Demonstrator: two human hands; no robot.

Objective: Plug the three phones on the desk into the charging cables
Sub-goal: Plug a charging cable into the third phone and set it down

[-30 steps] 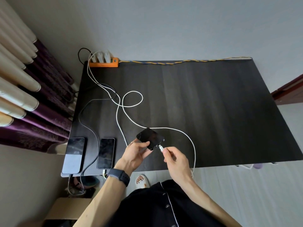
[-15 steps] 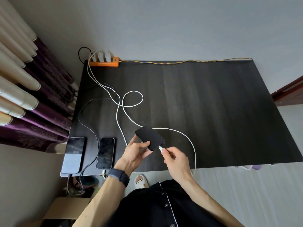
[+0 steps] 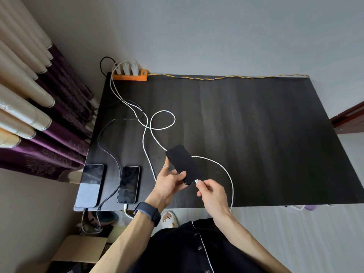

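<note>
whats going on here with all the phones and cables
A person is plugging phones into chargers at a dark desk. The left hand holds a black phone above the desk, and the right hand pinches the white cable plug right at its bottom port; whether it is fully seated is unclear. Two other phones lie at the desk's near left edge with cables at their bottom ends. The cables run back to an orange power strip.

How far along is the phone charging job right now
Done: the two phones lying at the desk's left front corner have cables at their near ends. In hand: the left hand holds the third phone; the right hand brings the white plug to its port. Left: seating it.
</note>
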